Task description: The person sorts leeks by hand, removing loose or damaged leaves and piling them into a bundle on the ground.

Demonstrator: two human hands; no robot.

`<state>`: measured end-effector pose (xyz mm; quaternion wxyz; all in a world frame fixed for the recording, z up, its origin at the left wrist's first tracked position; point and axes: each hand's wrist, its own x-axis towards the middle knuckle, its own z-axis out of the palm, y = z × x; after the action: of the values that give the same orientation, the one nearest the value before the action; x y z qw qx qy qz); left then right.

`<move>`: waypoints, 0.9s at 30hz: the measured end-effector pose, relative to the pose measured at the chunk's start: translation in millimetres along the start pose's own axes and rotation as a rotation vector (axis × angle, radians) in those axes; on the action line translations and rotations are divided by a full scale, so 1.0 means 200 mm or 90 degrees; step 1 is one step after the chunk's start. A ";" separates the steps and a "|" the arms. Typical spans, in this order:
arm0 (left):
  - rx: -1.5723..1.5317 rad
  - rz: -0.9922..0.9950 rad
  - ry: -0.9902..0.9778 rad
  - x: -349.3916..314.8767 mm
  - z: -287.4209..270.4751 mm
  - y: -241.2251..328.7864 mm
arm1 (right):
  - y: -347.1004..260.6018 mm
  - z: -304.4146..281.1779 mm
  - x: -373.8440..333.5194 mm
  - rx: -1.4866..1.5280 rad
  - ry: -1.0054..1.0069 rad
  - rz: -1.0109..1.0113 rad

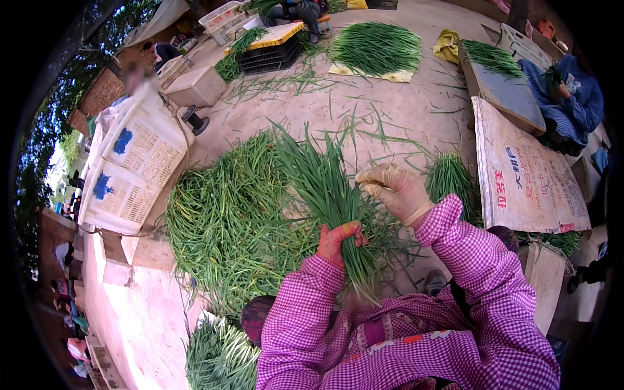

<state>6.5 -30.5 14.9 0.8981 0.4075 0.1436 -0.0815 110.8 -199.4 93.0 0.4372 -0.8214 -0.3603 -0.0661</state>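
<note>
My left hand [340, 242] is wrapped round the lower part of a bunch of garlic chives [330, 185]. The green blades fan up and away from me, and the pale stem ends point down toward my lap. Just right of the blades is my right hand [394, 190], in a thin, pale glove. Its fingers are drawn together in a pinch near the bunch; whether a blade is between them is too small to see. A wide heap of loose garlic chives [224, 221] spreads over the ground in front of me, to the left.
A neat bundle [450, 179] lies to the right, beside a board covered with a printed sack [530, 172]. More stacked chives [221, 357] lie at lower left. A white plastic crate [133, 156] stands at left. Farther off are a large chive pile [377, 49] and seated people.
</note>
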 end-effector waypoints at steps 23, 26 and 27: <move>0.051 0.070 0.085 -0.03 0.13 -0.01 | -0.15 0.10 -0.03 -0.470 -0.034 -0.140; 0.068 0.085 0.078 -0.03 0.13 0.00 | -0.16 0.10 -0.02 -0.455 -0.039 -0.125; 0.078 0.090 0.079 -0.03 0.15 0.00 | -0.15 0.10 -0.03 -0.456 -0.036 -0.120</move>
<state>7.3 -53.0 36.7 0.8644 0.4751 0.1648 -0.0015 83.3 -177.2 99.0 0.1040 -0.8870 -0.4002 -0.2055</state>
